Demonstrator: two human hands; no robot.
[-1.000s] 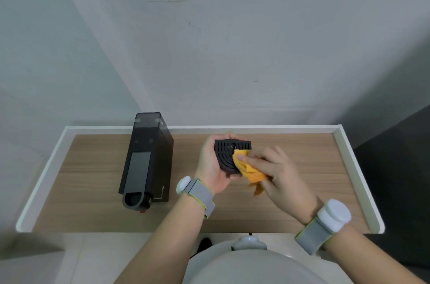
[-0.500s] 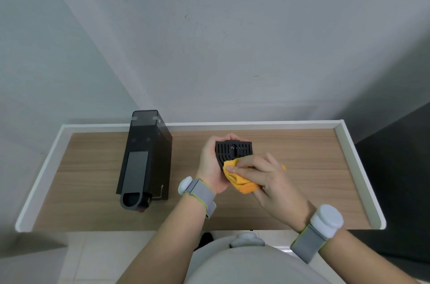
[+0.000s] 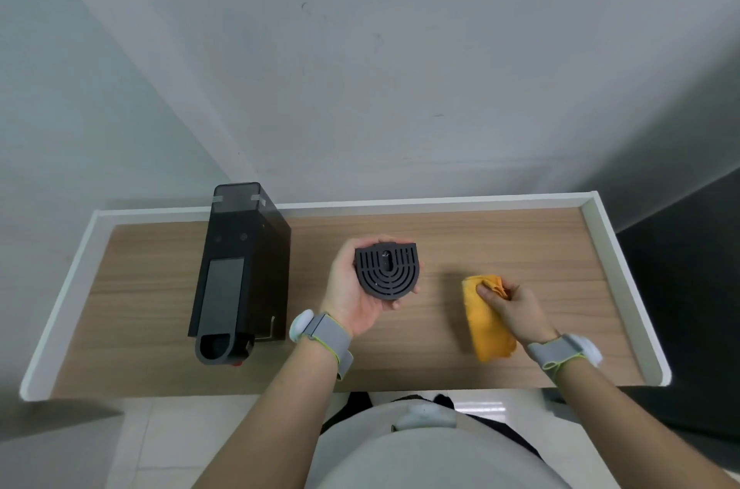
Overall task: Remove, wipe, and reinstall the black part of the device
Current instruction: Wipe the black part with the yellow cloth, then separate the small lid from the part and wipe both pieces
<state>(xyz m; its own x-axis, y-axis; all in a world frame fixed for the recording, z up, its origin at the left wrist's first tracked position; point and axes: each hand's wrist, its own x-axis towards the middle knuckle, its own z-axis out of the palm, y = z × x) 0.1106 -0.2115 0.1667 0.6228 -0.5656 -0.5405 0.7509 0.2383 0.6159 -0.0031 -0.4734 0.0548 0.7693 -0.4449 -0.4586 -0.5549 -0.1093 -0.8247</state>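
Setting: a wooden desk with a raised white rim, set against a pale wall, seen from above by the person working at it
Device: a tall black device stands on the left part of the desk, its rounded front nearest the person
Black part: a D-shaped slotted grille, the black part, is off the device and sits face up in the left hand, right of the device and apart from it
Left hand: the left hand cradles the part from below, fingers curled around its far edge and thumb at its near edge
Right hand: the right hand pinches the far end of an orange cloth, which lies on the desk to the right, well apart from the part
What just changed: half a second ago the cloth was pressed on the part's face; now the right hand has carried it away and down to the desk
Against one second ago: the cloth covered only the part's near right corner then; now the whole grille is bare
What it means: wiping looks finished, and the part probably goes back on the device next
Unclear: whether the right hand is letting go of the cloth cannot be told
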